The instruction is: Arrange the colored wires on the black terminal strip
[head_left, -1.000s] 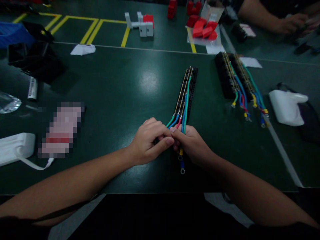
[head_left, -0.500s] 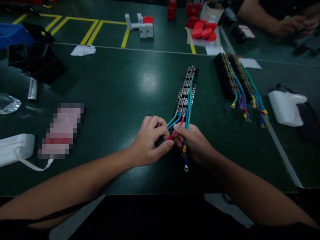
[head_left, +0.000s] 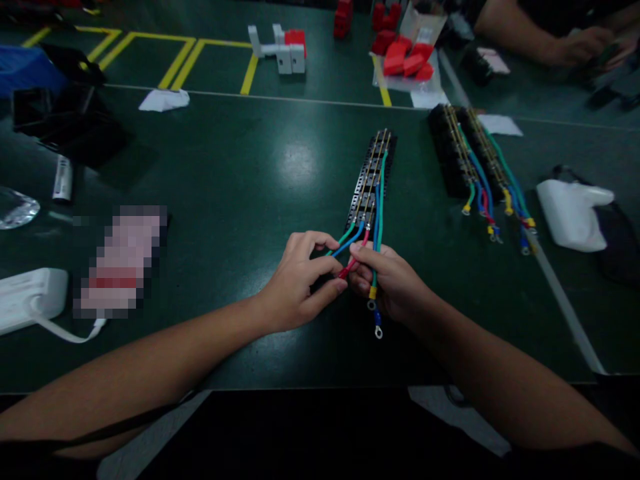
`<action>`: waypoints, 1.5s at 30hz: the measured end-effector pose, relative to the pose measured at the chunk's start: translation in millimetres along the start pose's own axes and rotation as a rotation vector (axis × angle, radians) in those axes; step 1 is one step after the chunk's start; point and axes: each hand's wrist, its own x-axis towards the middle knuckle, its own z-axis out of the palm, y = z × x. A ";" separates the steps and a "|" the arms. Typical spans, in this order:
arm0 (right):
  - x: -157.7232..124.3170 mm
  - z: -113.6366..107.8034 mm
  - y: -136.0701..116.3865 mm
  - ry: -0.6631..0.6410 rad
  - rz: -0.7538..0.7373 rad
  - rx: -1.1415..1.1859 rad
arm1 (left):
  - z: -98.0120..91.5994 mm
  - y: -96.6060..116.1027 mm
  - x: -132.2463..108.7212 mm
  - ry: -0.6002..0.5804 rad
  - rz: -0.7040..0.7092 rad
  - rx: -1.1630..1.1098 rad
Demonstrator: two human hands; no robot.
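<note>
A long black terminal strip (head_left: pixel 371 179) lies on the dark green table (head_left: pixel 240 200), running away from me. Green, blue and red wires (head_left: pixel 376 220) with ring lugs trail from its near end. My left hand (head_left: pixel 300 283) pinches the red wire end between thumb and fingers. My right hand (head_left: pixel 387 280) is closed around the wire bundle right beside it; a yellow lug and a blue lug (head_left: pixel 376 319) hang out below its fingers.
Two more wired terminal strips (head_left: pixel 470 157) lie at the right, with a white object (head_left: pixel 573 210) beyond them. Red and white plastic parts (head_left: pixel 407 57) sit at the back. A white device (head_left: pixel 30 297) and black trays (head_left: pixel 70 120) are at the left. Another person's hands (head_left: pixel 575 40) work top right.
The strip has tipped from its side to lie flatter, showing its metal screws. My hands have spread the wires apart, and the red wire now shows between them.
</note>
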 end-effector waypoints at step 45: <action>2.9 -6.1 -5.2 -0.128 0.069 0.060 | -4.0 -4.1 3.9 -0.008 0.019 -0.103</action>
